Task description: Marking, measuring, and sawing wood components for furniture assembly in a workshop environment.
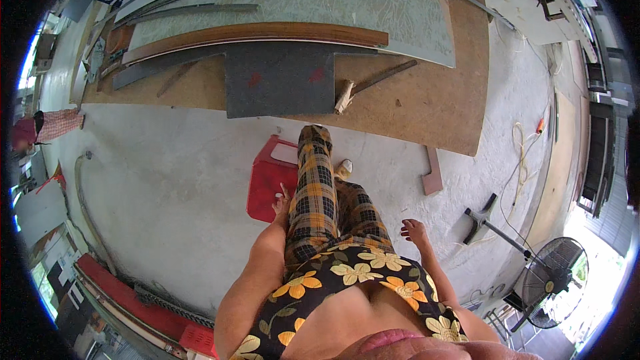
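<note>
"Where's the left hand [281, 207]?"

"Next to the checked pants [313, 187], right by the red plastic thing [265, 185]. I can't tell if they touch."

"What are its fingers doing?"

"They're loose and a bit spread — not gripping."

"And the right hand [414, 231]?"

"Out to the other side, above the pale floor [167, 153]. Its fingers are softly bent and free."

"What's up front?"

"A flat grey board [280, 87] on a big brown sheet [433, 103] — and a black fan [552, 273] stands far right."

Loose boards [407, 43], long strips [213, 9] and bare concrete floor [167, 153] suggest a workshop.
</note>
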`<action>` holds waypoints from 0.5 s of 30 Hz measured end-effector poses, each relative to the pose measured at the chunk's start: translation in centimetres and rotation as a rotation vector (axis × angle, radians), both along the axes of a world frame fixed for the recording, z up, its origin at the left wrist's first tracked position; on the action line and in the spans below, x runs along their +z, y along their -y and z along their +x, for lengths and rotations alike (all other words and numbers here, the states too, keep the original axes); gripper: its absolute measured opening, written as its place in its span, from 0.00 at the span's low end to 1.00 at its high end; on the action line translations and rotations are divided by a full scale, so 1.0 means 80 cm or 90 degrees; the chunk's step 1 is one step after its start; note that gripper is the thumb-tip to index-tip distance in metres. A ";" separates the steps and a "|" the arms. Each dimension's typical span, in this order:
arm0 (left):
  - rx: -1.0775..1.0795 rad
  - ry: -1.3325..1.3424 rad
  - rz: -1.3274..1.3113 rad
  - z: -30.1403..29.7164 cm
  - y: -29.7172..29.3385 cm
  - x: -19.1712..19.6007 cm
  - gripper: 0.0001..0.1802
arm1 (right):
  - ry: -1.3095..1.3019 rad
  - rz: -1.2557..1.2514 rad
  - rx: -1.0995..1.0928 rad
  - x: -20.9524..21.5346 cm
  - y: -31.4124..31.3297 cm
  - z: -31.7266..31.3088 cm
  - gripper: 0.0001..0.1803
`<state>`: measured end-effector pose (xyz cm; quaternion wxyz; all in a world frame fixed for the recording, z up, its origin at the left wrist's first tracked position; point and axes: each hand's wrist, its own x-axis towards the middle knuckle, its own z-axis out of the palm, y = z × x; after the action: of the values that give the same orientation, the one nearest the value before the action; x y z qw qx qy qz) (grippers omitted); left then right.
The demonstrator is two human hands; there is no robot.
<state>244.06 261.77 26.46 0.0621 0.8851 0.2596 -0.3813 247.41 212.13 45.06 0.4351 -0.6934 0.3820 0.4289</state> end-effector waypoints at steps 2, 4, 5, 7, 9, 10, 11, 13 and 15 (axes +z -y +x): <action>-0.026 0.005 -0.040 -0.016 -0.031 -0.021 0.34 | 0.036 -0.015 0.042 0.000 -0.018 0.018 0.17; -0.054 0.017 -0.072 -0.005 -0.067 -0.031 0.30 | 0.104 0.001 0.062 -0.017 -0.042 0.036 0.17; -0.068 0.022 -0.093 0.005 -0.087 -0.041 0.28 | 0.166 0.002 0.085 -0.026 -0.054 0.051 0.16; -0.084 0.031 -0.101 0.046 -0.161 -0.030 0.25 | 0.268 0.038 0.179 -0.036 -0.116 0.097 0.18; -0.108 0.039 -0.118 0.086 -0.163 -0.014 0.23 | 0.439 0.045 0.236 -0.047 -0.172 0.132 0.17; 0.070 0.107 -0.150 0.124 -0.153 0.001 0.19 | 0.426 0.020 0.291 -0.051 -0.193 0.148 0.16; 0.242 0.169 -0.183 0.173 -0.144 0.024 0.17 | 0.411 -0.008 0.338 -0.057 -0.209 0.165 0.15; 0.189 0.190 -0.176 0.218 -0.147 0.067 0.17 | 0.421 -0.009 0.425 -0.068 -0.272 0.195 0.15; 0.059 0.191 -0.214 0.278 -0.111 0.120 0.19 | 0.405 -0.042 0.486 -0.098 -0.305 0.206 0.14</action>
<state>266.29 270.67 36.09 0.2637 0.8963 0.2204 -0.2801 263.92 236.51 37.21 0.3196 -0.8938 -0.0377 0.3123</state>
